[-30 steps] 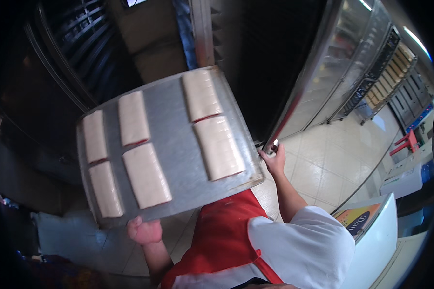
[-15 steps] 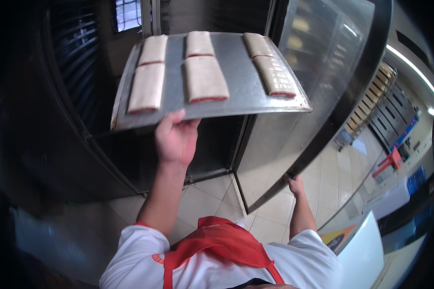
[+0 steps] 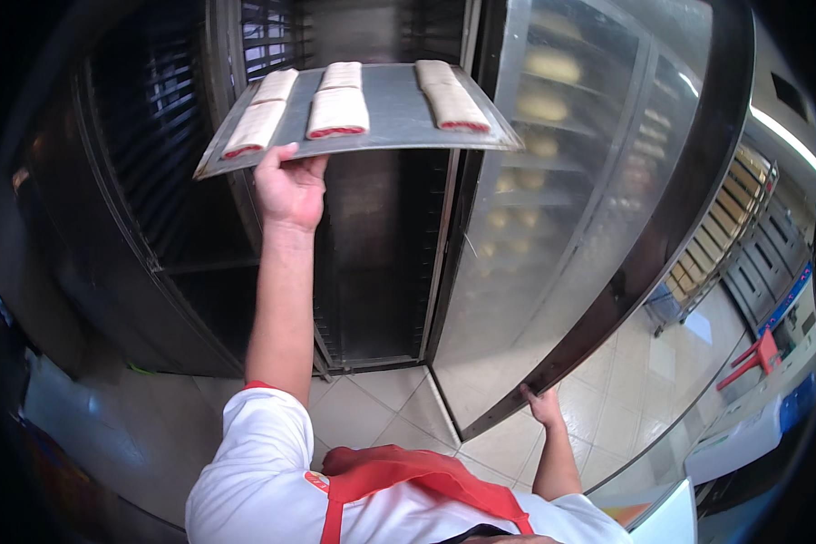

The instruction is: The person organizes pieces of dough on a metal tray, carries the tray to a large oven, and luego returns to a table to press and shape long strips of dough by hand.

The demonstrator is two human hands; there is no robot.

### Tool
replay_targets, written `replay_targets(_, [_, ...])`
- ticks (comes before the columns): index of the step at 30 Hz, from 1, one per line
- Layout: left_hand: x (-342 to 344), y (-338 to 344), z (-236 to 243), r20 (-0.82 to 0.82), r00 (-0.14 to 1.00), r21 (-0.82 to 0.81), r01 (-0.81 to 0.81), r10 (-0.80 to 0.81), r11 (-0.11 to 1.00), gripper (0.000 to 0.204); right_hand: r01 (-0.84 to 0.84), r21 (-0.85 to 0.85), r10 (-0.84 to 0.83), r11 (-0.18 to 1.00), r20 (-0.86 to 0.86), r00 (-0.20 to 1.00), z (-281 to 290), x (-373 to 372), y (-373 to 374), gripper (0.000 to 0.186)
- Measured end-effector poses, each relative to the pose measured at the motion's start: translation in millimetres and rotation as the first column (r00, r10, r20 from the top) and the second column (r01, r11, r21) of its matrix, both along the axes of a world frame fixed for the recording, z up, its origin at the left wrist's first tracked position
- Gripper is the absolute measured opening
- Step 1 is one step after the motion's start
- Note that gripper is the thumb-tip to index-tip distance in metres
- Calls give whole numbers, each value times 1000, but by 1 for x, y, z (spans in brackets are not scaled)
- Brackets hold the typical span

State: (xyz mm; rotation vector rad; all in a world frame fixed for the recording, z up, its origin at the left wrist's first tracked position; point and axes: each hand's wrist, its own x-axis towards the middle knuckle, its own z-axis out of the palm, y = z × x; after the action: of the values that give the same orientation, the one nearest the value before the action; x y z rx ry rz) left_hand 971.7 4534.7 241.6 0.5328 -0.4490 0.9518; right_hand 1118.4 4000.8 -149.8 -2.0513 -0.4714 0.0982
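My left hand [image 3: 290, 190] grips the near edge of a metal baking tray [image 3: 393, 100] from below, holding it up at the open front of a tall dark cabinet [image 3: 381, 245] with slotted racks inside. On the tray lie several flat, pale dough pieces [image 3: 335, 112] in three rows, red filling showing at their ends. At the lower right, my right hand [image 3: 544, 406] is closed on the dark-framed edge of the cabinet's open translucent door [image 3: 553, 227].
A second dark cabinet section [image 3: 127, 172] stands at the left. Beyond the door are a wheeled rack of trays [image 3: 712, 240], a steel deck oven [image 3: 771, 254], a red stool [image 3: 745, 358] and a white appliance [image 3: 734, 426]. Tiled floor [image 3: 372, 390] shows below.
The tray has been raised and moved forward into the cabinet's opening, held level on my left hand. The door now stands wide to the right, with my right hand still on it.
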Motion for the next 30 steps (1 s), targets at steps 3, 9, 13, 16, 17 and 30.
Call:
replay_targets(3, [1,2,9,19,999,57,-51,50,997,58,2,-10,-2,1000,-53,999,-7,7,-5,32])
replay_targets(9, [-6,-5,18,-17,995,61,-101,102,993,58,24,-5,-24,1000,-34,999,-5,7,0,31])
replay_targets(13, [-11,-3,23,-29,993,111,-107,111,988,60,58,42,-58,997,-15,998,-7,4,6,35])
replay_targets(16, [-11,-22,13,-47,988,26,-144,145,989,59,119,32,-118,992,-30,993,-19,6,-1,31])
replay_targets(17, [-17,-25,11,-54,988,24,-145,146,989,60,121,64,-118,991,-47,992,-20,5,2,30])
replay_targets(30, [43,60,60,16,998,18,-62,62,998,55,203,18,-201,979,-80,976,-26,-8,17,30])
